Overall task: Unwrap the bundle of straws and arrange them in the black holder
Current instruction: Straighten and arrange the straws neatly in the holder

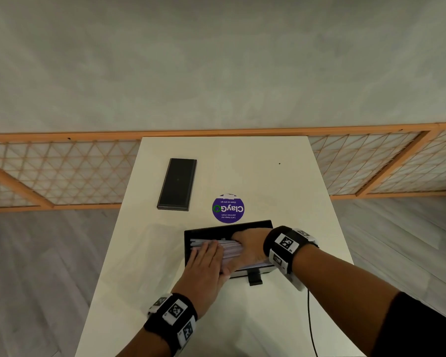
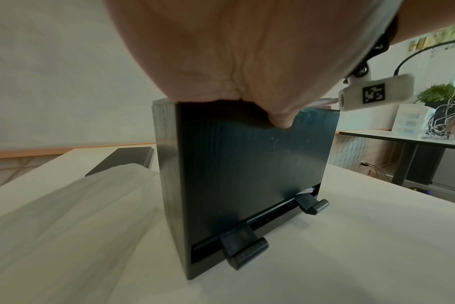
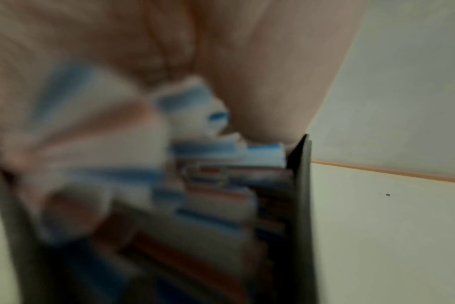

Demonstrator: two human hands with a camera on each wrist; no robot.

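Observation:
The black holder (image 1: pixel 227 226) stands on the white table (image 1: pixel 242 318) just in front of me, its top open. Blue, red and white striped straws (image 1: pixel 232 249) lie stacked inside it. My left hand (image 1: pixel 208 255) rests flat on the left part of the pile with straight fingers. My right hand (image 1: pixel 247 242) reaches in from the right and cups the straws, thumb on the far side. In the right wrist view the straws (image 3: pixel 213 185) are blurred, fanning under the right hand (image 3: pixel 247 61) next to the holder's wall (image 3: pixel 303 205). The left wrist view shows the holder's front (image 2: pixel 247 174) under my palm (image 2: pixel 247 51).
The holder's flat black lid (image 1: pixel 177 184) lies at the back left of the table. A round purple sticker (image 1: pixel 228 208) sits just behind the holder. Crumpled clear wrapping (image 2: pixel 65 216) lies on the table left of the holder. A black cable (image 1: pixel 310 320) hangs near my right forearm.

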